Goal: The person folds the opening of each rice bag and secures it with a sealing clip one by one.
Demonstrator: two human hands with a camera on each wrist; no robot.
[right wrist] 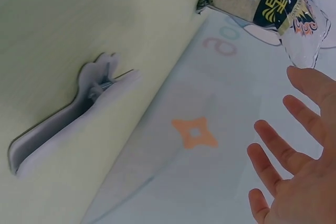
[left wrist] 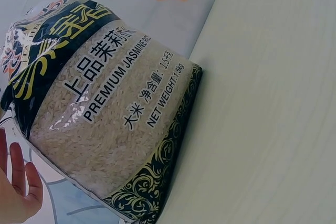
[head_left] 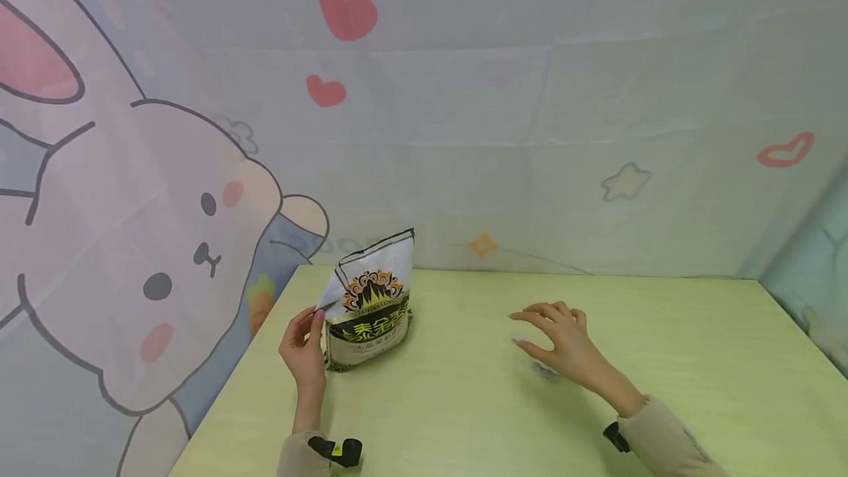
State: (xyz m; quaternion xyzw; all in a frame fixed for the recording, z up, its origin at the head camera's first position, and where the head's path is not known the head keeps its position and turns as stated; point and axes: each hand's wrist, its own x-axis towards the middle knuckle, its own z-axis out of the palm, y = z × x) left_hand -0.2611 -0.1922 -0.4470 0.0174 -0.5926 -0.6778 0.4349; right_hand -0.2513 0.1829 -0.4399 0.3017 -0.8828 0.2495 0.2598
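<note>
A bag of jasmine rice (head_left: pixel 369 315) stands upright on the left of the table, clear over the grains, with a dark green band and a white upper part. My left hand (head_left: pixel 307 348) pinches its left edge, at the upper side, between thumb and fingers. In the left wrist view the grains and the bag's lettering (left wrist: pixel 115 82) face the camera. My right hand (head_left: pixel 559 341) hovers over the table to the right, fingers spread and holding nothing. Below it is a grey bag clip (right wrist: pixel 68 111), long and narrow with a wavy-shaped end; in the head view the hand partly covers it.
The light green table (head_left: pixel 457 418) reaches back to a hanging cloth (head_left: pixel 503 94) printed with a rabbit, hearts and stars. The bag stands near the table's back left part. Each wrist wears a small black camera (head_left: pixel 341 452).
</note>
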